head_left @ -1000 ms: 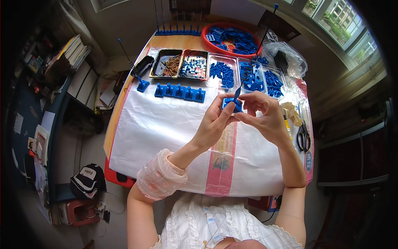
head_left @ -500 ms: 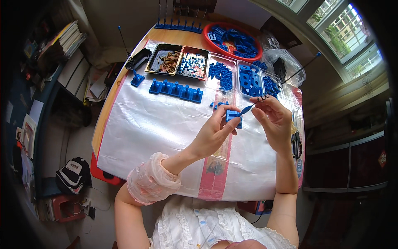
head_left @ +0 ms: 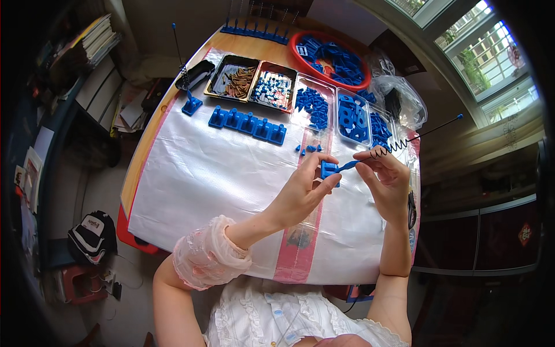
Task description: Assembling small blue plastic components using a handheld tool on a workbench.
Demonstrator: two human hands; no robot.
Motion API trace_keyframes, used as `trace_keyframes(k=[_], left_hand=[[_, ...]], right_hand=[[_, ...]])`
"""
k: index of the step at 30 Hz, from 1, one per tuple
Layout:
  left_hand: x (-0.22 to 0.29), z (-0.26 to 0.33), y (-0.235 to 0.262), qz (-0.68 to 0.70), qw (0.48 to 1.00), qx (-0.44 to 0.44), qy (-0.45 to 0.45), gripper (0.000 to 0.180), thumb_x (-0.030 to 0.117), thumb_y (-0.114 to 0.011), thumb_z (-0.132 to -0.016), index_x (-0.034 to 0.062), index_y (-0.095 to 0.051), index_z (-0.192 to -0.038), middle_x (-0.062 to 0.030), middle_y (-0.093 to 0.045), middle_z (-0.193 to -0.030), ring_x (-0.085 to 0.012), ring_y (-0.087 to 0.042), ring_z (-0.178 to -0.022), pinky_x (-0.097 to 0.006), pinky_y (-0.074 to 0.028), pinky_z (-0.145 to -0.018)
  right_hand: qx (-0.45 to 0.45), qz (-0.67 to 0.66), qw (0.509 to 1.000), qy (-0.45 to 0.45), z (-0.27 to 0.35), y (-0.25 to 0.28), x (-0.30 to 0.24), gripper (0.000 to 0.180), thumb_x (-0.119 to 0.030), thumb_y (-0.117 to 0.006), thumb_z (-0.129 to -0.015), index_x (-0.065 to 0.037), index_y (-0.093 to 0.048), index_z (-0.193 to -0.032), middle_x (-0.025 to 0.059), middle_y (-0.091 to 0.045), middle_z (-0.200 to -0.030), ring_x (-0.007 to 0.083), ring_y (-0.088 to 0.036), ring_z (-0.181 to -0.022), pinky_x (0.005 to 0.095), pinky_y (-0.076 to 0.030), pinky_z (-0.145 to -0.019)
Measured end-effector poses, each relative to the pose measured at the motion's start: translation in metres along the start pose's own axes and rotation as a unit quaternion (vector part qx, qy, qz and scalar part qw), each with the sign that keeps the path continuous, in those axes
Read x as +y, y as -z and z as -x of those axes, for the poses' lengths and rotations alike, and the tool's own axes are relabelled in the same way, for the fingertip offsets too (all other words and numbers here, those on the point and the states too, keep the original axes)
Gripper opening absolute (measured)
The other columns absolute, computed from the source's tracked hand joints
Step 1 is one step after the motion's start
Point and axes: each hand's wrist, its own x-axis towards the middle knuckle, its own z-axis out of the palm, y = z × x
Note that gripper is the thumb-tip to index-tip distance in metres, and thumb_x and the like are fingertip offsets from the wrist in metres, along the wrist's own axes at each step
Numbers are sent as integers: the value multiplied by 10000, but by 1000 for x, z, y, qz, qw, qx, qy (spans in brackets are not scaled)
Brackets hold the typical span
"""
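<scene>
My left hand [head_left: 300, 194] grips a blue plastic base [head_left: 328, 168] with thumb and fingers. A blue stem [head_left: 347, 165] joins that base, pointing right toward my other hand. My right hand [head_left: 388, 188] is pinched around a black spring wire [head_left: 399, 146], which meets the stem and runs out to the upper right, ending in a small blue tip [head_left: 460, 117]. Beyond my left hand lie several small blue cones [head_left: 309, 149]. Farther left is a row of blue bases with upright stems [head_left: 247, 124]; next to it stands a base with a spring wire [head_left: 192, 105].
Across the back stand a tray of gold-coloured screws [head_left: 238, 84], a tray of small blue-and-white parts [head_left: 272, 89], clear boxes of blue parts [head_left: 312, 107], and a red basin [head_left: 366, 78]. Several wired pieces [head_left: 254, 36] line the far edge. A clear plastic bag [head_left: 404, 92] sits right.
The spring wire has swung lower, its tip moving right and down, and more of its coil shows past my right fingers. My left hand keeps hold of the base.
</scene>
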Motion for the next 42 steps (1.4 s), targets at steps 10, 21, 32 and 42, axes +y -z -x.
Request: trace_keyframes(k=[10,21,32,42], left_hand=[[-2,-1,1,-13,1000,3,0,363,269,-604,-1113,27,-491,-1358,-80,-655,-1100,-133,-697,-1023,-263,-570,-861],[-3,-1,0,-3,1000,7,-5,357,266,-608,-1111,29,-499,-1355,-77,-664,-1095,-125,-699,-1009,-260,-571,-857],[-3,-1,0,0,1000,7,-2,366,285,-607,-1111,26,-511,-1350,-68,-661,-1077,-114,-699,-982,-255,-576,-848],[-4,-1,2,9,1000,2,4,365,285,-611,-1108,30,-520,-1353,-70,-656,-1100,-122,-714,-987,-254,-588,-865]], right_hand=[[-21,4,1000,-3,0,0,-1,155,62,-745,-952,58,-750,-1106,60,-751,-1023,80,-709,-900,228,-553,-822],[-23,0,1000,-14,1,1,-2,142,64,-743,-954,52,-766,-1094,51,-744,-990,90,-721,-902,230,-558,-830],[-28,9,999,-12,-1,1,-3,139,57,-750,-950,54,-771,-1088,51,-746,-972,87,-718,-883,227,-551,-804],[-18,6,1000,-3,0,-1,-1,138,48,-756,-948,51,-775,-1084,43,-745,-947,73,-702,-857,220,-539,-787]])
